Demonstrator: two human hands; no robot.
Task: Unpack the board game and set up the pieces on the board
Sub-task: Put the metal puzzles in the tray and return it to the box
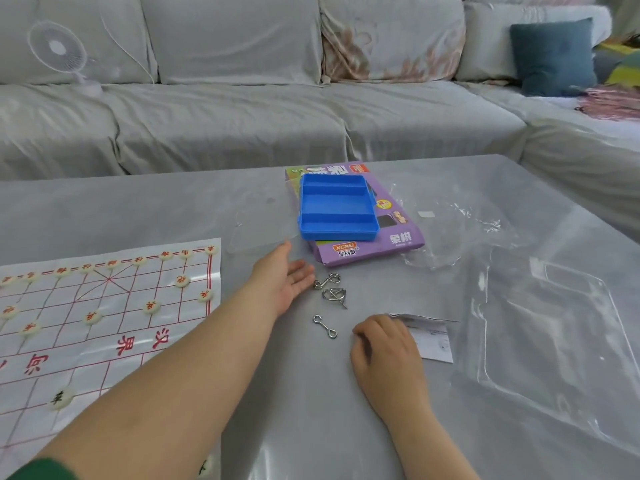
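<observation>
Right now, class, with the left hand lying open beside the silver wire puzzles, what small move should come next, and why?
Probably the left hand should nudge the nearest silver wire puzzle aside: the open hand almost touches it, and it is no chess piece. The blue plastic tray is empty, while the near half of the white red-lined game board shows hardly any discs.

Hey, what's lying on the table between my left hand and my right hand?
Three metal wire puzzle pieces lie between the left hand and right hand, head view.
</observation>
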